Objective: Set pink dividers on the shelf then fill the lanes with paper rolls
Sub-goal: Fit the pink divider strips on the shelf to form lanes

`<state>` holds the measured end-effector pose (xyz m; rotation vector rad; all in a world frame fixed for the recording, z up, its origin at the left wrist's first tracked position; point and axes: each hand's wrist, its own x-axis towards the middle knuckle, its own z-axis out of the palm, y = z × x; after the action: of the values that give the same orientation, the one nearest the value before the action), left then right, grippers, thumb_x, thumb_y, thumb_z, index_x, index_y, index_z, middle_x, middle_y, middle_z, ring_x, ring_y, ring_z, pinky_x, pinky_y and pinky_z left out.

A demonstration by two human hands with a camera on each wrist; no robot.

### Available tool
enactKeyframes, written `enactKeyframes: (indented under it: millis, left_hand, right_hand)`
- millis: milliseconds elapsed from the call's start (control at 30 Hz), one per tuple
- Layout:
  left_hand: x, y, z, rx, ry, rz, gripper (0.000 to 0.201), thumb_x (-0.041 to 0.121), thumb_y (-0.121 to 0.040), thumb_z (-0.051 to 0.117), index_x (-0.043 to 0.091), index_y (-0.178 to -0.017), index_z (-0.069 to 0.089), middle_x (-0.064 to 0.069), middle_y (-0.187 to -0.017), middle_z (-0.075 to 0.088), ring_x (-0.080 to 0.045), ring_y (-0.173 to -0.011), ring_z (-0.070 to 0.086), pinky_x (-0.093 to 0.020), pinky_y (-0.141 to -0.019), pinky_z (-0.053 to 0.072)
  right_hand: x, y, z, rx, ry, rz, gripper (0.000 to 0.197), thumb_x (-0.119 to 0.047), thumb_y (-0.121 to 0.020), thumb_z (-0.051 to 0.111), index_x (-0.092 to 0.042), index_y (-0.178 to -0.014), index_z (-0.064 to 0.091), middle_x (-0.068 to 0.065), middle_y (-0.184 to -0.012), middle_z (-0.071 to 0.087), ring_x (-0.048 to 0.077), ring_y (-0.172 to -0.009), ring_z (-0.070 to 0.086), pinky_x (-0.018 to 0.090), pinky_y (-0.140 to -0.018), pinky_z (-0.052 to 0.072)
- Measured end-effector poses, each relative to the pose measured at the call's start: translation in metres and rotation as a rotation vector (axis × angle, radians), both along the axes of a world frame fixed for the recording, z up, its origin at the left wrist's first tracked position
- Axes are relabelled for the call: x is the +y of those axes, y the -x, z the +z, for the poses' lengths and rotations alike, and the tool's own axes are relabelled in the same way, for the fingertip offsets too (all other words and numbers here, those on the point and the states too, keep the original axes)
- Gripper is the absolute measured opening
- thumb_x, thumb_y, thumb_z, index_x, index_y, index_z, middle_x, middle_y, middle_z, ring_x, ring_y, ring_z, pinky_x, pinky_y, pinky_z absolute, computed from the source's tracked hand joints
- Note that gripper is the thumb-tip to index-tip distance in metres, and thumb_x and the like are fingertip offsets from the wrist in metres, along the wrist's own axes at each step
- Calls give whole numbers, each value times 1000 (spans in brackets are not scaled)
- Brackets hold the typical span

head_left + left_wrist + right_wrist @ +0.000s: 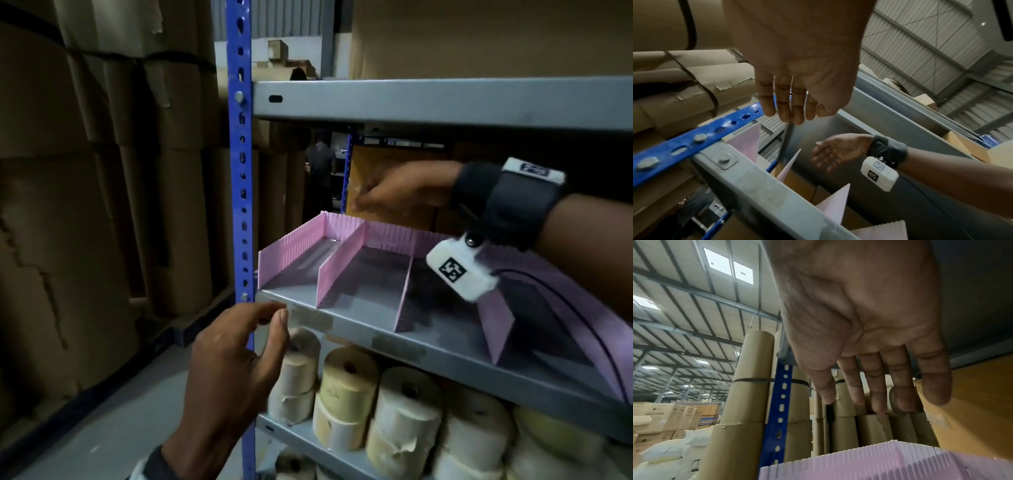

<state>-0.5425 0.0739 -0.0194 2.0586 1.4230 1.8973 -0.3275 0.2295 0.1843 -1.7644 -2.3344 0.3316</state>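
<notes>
left hand (236,363) loose, empty | right hand (407,192) relaxed, seemingly empty, above pink dividers (339,263)

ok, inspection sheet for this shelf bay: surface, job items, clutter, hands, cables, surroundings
Surface: grey metal shelf, bare floor in every lane; patches of tape residue on its front lip.
Job items: pink dividers stand upright, forming lanes with a pink back wall; no paper rolls in the lanes yet. Paper rolls are stacked on the shelf below.
Clutter: nothing seen.
Hands: left hand empty, fingers relaxed, at the shelf's front left corner. Right hand empty, reaching over the rear of the lanes.
Cables: dark cable runs from the right wrist camera across the right lanes.
Surroundings: blue upright post, tall wrapped cardboard rolls at left, a person beyond the rack.
</notes>
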Motion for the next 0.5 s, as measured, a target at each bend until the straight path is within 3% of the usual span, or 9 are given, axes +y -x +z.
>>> enactKeyframes:
  millis: [67, 133, 200, 300, 400, 500]
  left_hand:
    - [16, 8, 2, 30, -6, 16, 36, 42, -93, 55, 16, -101, 78, 8, -92, 75, -11, -85, 72, -40, -66, 61]
    - [30, 17, 8, 75, 0, 37, 37, 41, -94, 54, 14, -102, 78, 6, -93, 74, -15, -84, 72, -43, -71, 62]
    - [42, 26, 18, 115, 13, 55, 42, 44, -93, 51, 13, -105, 77, 5, -93, 74, -16, -83, 72, -44, -71, 62]
    - [62, 36, 29, 202, 49, 107, 46, 47, -94, 50, 15, -114, 76, 4, -92, 75, -11, -77, 71, -42, -65, 62]
    - [79, 42, 38, 242, 108, 139, 34, 39, -98, 59, 25, -125, 72, 11, -82, 71, -10, -67, 68, -41, -61, 60]
    - [93, 46, 41, 409, 271, 190, 48, 49, -95, 53, 48, -143, 53, 13, -79, 65, -10, -68, 65, -38, -62, 58]
  right_hand:
    - [30, 14, -3, -26, 4, 6, 22, -35, -95, 60, -14, -89, 64, 1, -88, 61, 21, -81, 56, 38, -81, 50]
    - [57, 24, -4, -61, -8, 2, 19, -29, -94, 61, -13, -85, 65, 3, -82, 60, 21, -74, 52, 38, -76, 47]
    - [81, 27, -4, -82, -8, 26, 14, -24, -89, 65, -11, -94, 68, 8, -89, 64, 25, -80, 57, 38, -78, 50]
    - [122, 31, -9, -119, -46, 42, 22, -22, -84, 71, -8, -102, 71, 10, -95, 70, 30, -88, 66, 41, -85, 55]
    - [158, 39, -15, -175, -68, 36, 31, -21, -81, 75, -5, -107, 71, 15, -101, 72, 35, -95, 69, 49, -89, 56]
    - [191, 50, -21, -183, -75, 54, 27, -17, -81, 75, -5, -105, 72, 16, -104, 72, 36, -99, 68, 48, -91, 55]
